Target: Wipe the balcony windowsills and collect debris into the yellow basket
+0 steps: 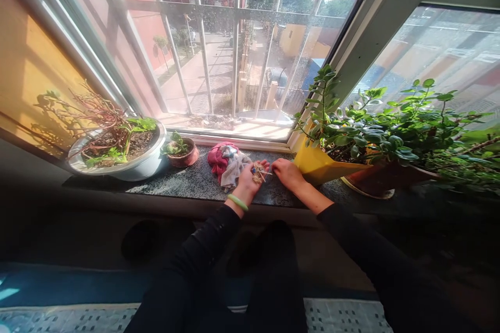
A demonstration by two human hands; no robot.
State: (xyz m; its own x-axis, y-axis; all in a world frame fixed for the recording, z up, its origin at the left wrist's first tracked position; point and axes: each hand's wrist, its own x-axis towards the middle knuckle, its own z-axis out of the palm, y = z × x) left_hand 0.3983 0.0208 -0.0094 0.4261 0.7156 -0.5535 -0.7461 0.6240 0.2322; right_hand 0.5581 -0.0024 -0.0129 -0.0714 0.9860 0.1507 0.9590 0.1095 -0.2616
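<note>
Palm up and cupped, my left hand [248,181] holds a small heap of dry plant bits [258,173], with a thin pale stalk sticking out and a small blue speck among them. A green bangle [237,202] circles that wrist. Just to the right, my right hand [288,173] is closed, its fingertips pinched together at the sill; whatever they hold is too small to tell. Crumpled red and pale cloths [223,162] lie against the left hand's far side. A yellow pot [318,164] with a leafy plant stands right beside my right hand.
On the dark speckled sill [175,183] stand a white oval pot [146,158] with a stemmy plant and a small clay pot [187,155]. Further right is a brown pot [375,182] under dense foliage. A barred window [234,143] rises behind.
</note>
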